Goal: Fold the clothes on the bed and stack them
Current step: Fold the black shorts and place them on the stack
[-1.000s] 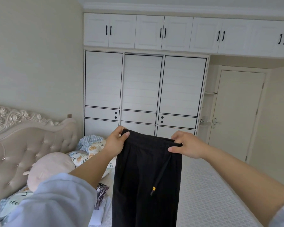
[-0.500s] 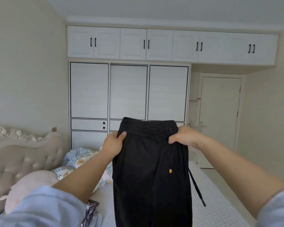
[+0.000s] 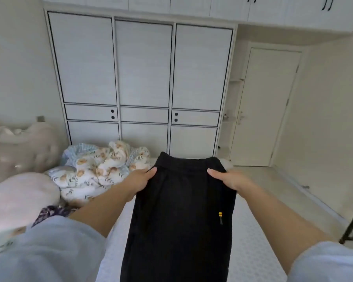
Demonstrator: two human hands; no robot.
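So the black pants [image 3: 179, 216] are held up by the waistband, one hand at each end. Left hand [image 3: 140, 181] pinches the waistband corner at about 9 o'clock, right hand [image 3: 230, 181] pinches the other corner at 3 o'clock, thumbs on the near face and the fingers tucked behind the cloth. Both grips look closed on fabric, not spread.

What matters here is that the long axis of the pants runs straight from the waistband at 12 o'clock down toward 6 o'clock, toward the person, and the legs drop out of the bottom of the view, so I can't tell whether the hems are touching the bed [image 3: 251, 259] yet. The drawstring tip [image 3: 220, 217] with the yellow bead dangles on the right-hand side.

Both hands sit level and about equally far out, so neither one is really "nearer". My guess is the next bit is laying it flat on the bare mattress directly underneath, waistband away from the body. The crumpled printed quilt [image 3: 98, 167] sits off at 10 o'clock, near the left hand but apart from it.
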